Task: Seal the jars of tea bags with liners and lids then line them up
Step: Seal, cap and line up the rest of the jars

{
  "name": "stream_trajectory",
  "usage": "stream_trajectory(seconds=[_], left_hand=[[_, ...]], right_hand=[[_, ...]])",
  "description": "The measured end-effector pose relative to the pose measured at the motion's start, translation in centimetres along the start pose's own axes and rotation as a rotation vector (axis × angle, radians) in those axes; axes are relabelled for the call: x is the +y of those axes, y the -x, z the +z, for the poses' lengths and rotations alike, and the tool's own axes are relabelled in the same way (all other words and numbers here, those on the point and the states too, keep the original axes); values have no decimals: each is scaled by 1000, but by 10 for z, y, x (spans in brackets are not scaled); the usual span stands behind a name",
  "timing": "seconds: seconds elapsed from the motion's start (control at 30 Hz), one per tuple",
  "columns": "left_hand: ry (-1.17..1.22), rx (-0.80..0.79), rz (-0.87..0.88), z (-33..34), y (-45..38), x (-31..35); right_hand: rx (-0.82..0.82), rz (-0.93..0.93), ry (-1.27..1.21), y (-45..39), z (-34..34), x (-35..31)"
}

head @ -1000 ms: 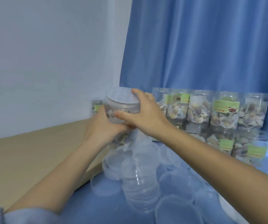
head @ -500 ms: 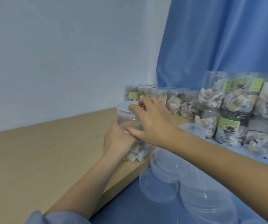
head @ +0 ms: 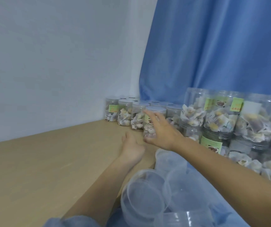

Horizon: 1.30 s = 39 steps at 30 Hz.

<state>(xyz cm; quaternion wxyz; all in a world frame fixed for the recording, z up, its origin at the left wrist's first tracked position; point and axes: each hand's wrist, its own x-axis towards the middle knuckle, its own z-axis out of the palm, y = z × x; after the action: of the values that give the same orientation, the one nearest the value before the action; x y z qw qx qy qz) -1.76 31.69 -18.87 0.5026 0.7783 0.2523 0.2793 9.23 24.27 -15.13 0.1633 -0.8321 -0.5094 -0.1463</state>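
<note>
Smooth wooden tabletop (head: 33,161), clear cylindrical lidded jar (head: 154,123), both hands loose-fingered: left hand (head: 131,149), right hand (head: 162,133)

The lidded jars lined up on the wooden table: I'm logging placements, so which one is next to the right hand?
The jar at the near end of the row, its green label behind the open right hand; the other jars stand farther toward the wall.

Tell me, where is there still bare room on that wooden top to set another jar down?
The wooden tabletop is bare left of the left hand, from the white wall out to its near edge. It is crowded along the back, where the row of sealed jars stands, and at right, where loose clear lids pile up.
</note>
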Motion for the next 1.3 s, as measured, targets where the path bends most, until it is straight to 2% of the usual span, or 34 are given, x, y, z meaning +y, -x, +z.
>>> stream_trajectory(seconds=[0.07, 0.13, 0.37, 0.53, 0.83, 0.93, 1.0, 1.07, 1.2, 1.3], left_hand=[[-21, 1, 47, 6, 5, 9], [-12, -8, 108, 12, 15, 20], [63, -60, 210, 44, 74, 59], [62, -144, 232, 86, 112, 97], [65, -368, 231, 210, 162, 157], [219, -441, 168, 247, 177, 162], [371, -468, 79, 265, 181, 161], [410, -472, 46, 282, 179, 156], [423, -508, 17, 300, 172, 146], [468, -530, -75, 302, 162, 139]], right_hand=[[-32, -119, 108, 17, -8, -3], [-57, -162, 163, 34, -21, -5], [-15, -133, 216, 106, -80, -3], [-3, -55, 281, 167, -120, 25], [33, 208, 238, 271, -174, 124], [144, 402, 123, 301, -171, 159], [233, 563, 9, 317, -165, 180], [262, 668, -50, 326, -157, 202], [255, 835, -42, 332, -147, 243], [215, 925, -39, 326, -137, 266]])
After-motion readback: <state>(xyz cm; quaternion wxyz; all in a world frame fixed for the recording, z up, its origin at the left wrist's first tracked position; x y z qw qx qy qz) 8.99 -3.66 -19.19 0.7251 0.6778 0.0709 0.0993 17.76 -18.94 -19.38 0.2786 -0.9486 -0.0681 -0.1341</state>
